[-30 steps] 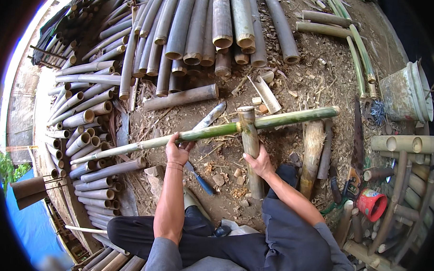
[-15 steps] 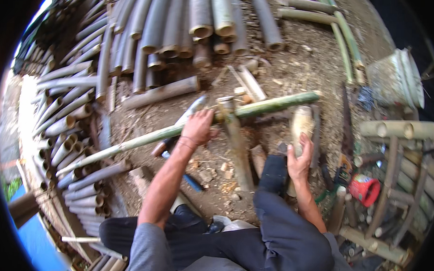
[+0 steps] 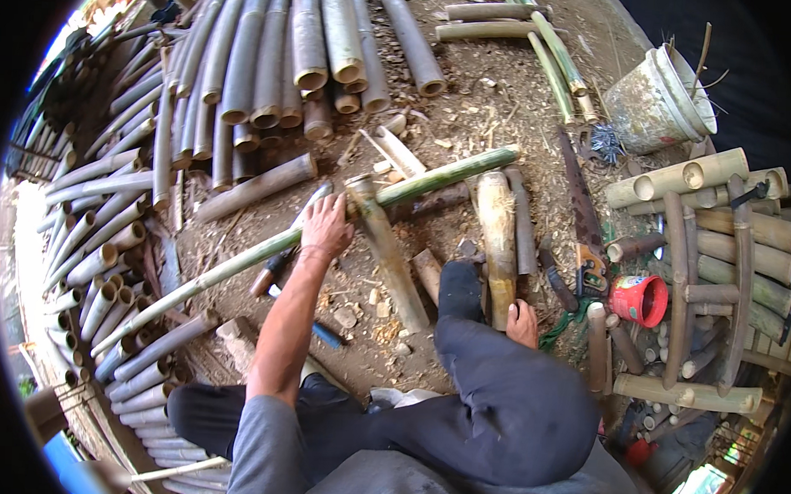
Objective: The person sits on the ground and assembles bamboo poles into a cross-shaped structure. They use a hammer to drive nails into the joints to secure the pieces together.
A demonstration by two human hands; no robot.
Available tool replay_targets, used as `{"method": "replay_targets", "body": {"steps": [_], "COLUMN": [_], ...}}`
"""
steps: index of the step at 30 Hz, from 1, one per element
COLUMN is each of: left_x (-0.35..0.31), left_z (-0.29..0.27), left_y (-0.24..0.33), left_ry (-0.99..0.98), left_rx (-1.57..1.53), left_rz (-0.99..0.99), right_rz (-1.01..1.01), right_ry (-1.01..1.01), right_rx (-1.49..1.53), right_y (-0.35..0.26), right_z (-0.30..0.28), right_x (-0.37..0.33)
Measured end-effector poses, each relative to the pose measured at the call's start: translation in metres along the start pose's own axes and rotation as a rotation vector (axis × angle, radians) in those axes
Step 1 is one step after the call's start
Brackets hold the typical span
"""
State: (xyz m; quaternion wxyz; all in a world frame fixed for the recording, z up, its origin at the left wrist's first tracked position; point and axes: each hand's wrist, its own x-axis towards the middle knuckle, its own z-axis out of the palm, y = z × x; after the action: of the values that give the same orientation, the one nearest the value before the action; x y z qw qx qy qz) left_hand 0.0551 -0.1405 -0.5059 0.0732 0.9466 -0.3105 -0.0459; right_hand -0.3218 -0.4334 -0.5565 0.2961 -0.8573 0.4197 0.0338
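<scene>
We see our left hand (image 3: 328, 225) near 10 o'clock, palm down, its fingers clasped over a long green bamboo pole (image 3: 450, 175) that slants from 8 o'clock up toward 2 o'clock. Just beside that hand, the pole meets a short, stained bamboo post (image 3: 386, 255) near its top; the post leans from 11 toward 5 o'clock. Our right hand (image 3: 523, 324), at 4 o'clock, has bent fingers by the lower end of a thick, pale, frayed wooden club (image 3: 498, 242); we cannot tell whether they grip it. A blue tool handle (image 3: 327, 335) lies at 7 o'clock, and cut bamboo lengths (image 3: 269, 68) are piled at 11. Just past 3 o'clock, a red tub (image 3: 624, 298) bears pale printing too small for us to make out.
</scene>
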Motion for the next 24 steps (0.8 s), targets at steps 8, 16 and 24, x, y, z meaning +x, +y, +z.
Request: {"method": "replay_targets", "body": {"steps": [8, 16, 24], "left_x": [-0.041, -0.038, -0.009], "left_z": [-0.04, -0.026, -0.01], "left_y": [-0.037, -0.04, -0.055], "left_ry": [-0.117, -0.084, -0.245], "left_rx": [0.114, 0.148, 0.012], "left_rz": [-0.154, -0.136, -0.102], "right_rz": [-0.377, -0.242, -0.194], "right_ry": [0.278, -0.151, -0.104], "right_rx": [-0.172, -0.623, -0.393], "right_y": [-0.045, -0.08, -0.102], "right_z": [0.018, 0.059, 0.032], "right_x": [-0.02, 0.019, 0.01]}}
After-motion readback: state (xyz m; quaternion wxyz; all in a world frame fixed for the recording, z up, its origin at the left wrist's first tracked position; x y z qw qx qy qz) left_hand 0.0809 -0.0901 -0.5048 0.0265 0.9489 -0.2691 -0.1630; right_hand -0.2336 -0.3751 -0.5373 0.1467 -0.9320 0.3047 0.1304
